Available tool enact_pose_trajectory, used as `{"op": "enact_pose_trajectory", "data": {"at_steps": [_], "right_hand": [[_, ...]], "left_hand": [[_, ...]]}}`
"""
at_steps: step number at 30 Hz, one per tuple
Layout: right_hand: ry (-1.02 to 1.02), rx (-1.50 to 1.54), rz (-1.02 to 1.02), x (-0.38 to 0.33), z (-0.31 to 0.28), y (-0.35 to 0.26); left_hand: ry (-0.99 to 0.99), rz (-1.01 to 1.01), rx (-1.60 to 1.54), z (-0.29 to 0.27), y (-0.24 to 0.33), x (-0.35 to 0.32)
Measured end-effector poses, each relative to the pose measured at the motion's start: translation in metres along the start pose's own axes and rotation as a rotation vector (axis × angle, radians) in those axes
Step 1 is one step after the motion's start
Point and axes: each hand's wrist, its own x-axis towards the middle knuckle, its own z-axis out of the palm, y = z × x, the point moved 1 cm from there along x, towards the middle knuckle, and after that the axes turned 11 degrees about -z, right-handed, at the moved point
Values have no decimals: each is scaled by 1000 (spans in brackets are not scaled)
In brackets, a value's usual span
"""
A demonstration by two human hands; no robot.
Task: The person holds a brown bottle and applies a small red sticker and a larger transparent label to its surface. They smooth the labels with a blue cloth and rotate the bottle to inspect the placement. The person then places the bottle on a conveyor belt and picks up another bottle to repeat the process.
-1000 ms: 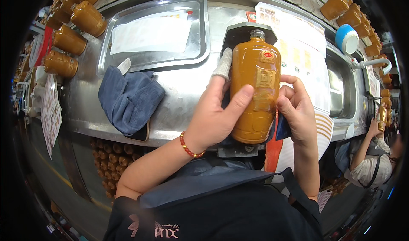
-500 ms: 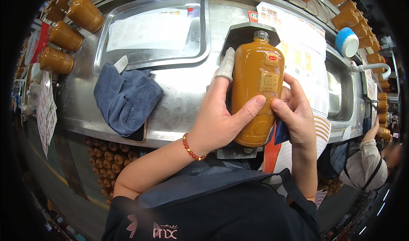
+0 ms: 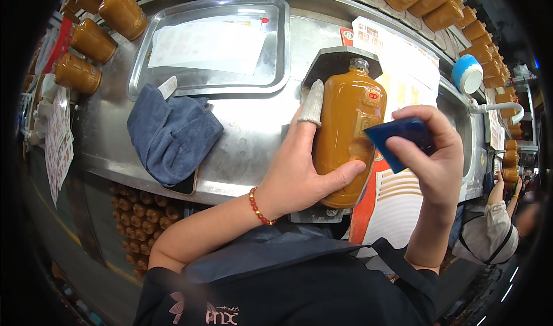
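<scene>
An amber-brown bottle (image 3: 349, 136) with a clear glass neck and a small red label lies in front of me, neck pointing away. My left hand (image 3: 308, 167) grips its left side, thumb across the lower front; a pale knitted cot covers one finger. In my right hand (image 3: 435, 159) is a dark blue, flat squeegee-like scraper (image 3: 400, 141), pinched between thumb and fingers. The scraper's left corner is at the bottle's right edge by a raised square emblem; whether it touches I cannot tell. Behind the bottle's neck shows a dark angular holder (image 3: 334, 61).
Left on the metal bench are a blue cloth (image 3: 173, 133) and a steel tray (image 3: 230, 89) with paper sheets (image 3: 201, 46). A sink (image 3: 458, 121) with a white faucet (image 3: 501, 108) is at right. Several brown bottles (image 3: 124, 14) line the far edge. Another person (image 3: 489, 231) works at far right.
My right hand has come off the bottle and moved right, and the blue scraper in it now shows plainly. The left hand keeps its hold on the bottle. The view has shifted slightly.
</scene>
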Motion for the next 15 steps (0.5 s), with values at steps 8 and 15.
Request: {"op": "enact_pose_trajectory", "data": {"at_steps": [8,15], "right_hand": [[-125,-303,-192,36,8,-10],[-86,-375,-236,41,7,-10]], "left_hand": [[4,18,102,-2,6,0],[-5,-5,67,-2,7,0]]}}
